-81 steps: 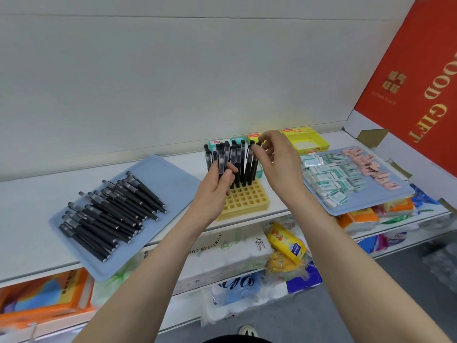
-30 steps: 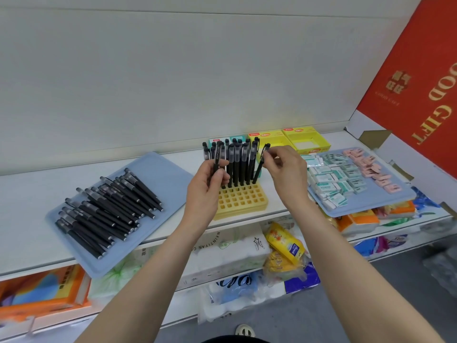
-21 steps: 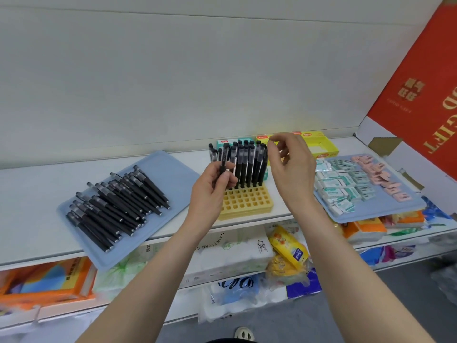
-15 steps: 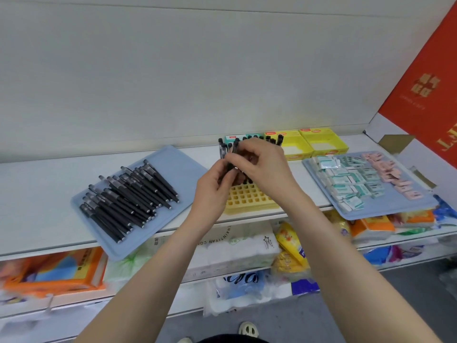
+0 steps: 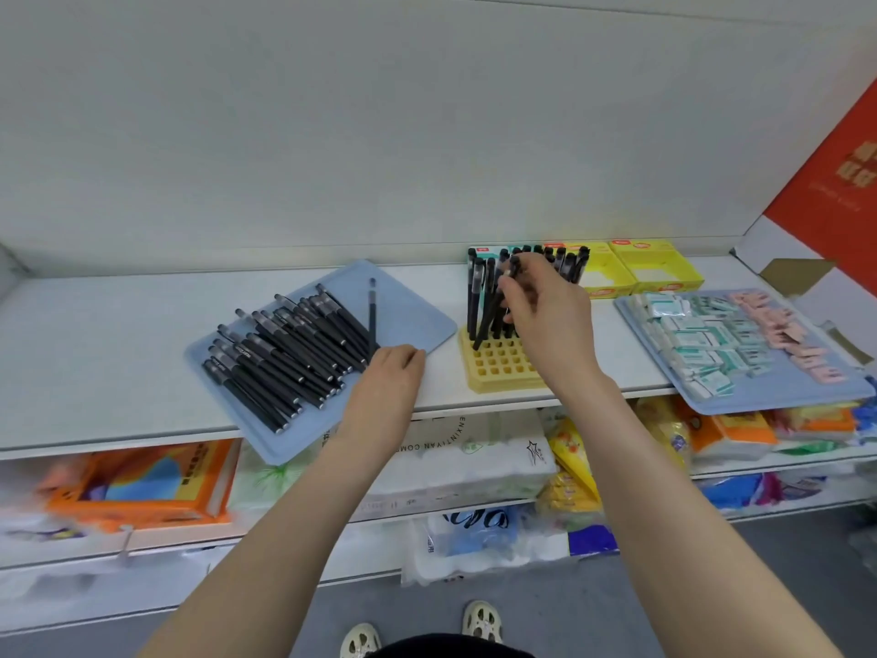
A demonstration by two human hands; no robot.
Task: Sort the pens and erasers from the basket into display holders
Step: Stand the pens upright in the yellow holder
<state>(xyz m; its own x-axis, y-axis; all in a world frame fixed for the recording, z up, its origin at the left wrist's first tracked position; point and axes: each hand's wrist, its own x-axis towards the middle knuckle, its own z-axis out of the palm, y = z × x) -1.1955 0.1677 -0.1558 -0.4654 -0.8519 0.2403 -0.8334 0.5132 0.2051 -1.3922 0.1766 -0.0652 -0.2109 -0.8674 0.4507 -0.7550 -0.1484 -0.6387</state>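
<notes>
The person's right hand (image 5: 545, 320) is pinching a tilted pen (image 5: 489, 318) near its cap between thumb and fingertips, with the other fingers loosely bent. The pen's lower tip is sitting at a front-left slot of the yellow holder (image 5: 503, 370). Behind it, a cluster of standing pens (image 5: 473, 296) is filling the holder's rear rows, upright. The left hand (image 5: 389, 377) is resting knuckles-up on the left blue tray (image 5: 417, 301). Its fingers are curling together over the near end of a single pen (image 5: 372, 311), which is pointing away from the person, just beside the pile of pens (image 5: 284, 344) lying slantwise on that tray. Whether this pen is lifting off the tray cannot be told. Well to the right, wrapped erasers (image 5: 697, 334), white-green and pink, are lying on the right blue tray (image 5: 783, 401), which is overhanging the white shelf (image 5: 95, 353). Two yellow boxes (image 5: 655, 275) are standing behind the holder, at the back of the shelf
</notes>
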